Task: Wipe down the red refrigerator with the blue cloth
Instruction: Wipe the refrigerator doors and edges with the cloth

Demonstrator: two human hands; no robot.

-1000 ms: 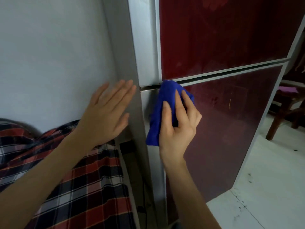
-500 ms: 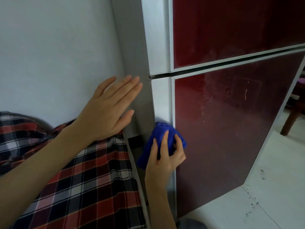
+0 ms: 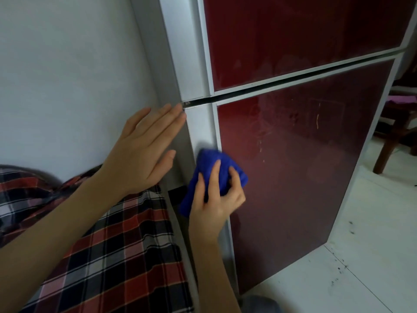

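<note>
The red refrigerator fills the right of the view, with two dark red doors in pale grey frames and a dark gap between them. My right hand grips the bunched blue cloth against the left frame edge of the lower door, about halfway down it. My left hand lies flat with straight fingers on the refrigerator's grey side panel, its fingertips just below the gap between the doors. Faint smears and scratches show on the lower door.
A white wall stands left of the refrigerator. A red, black and white checked fabric lies below my left arm. White tiled floor with dark specks spreads to the right, where a wooden chair leg stands.
My right hand swept the cloth down the door's left edge from the gap between the doors, then came back up a little. My left hand stayed flat on the side panel.
</note>
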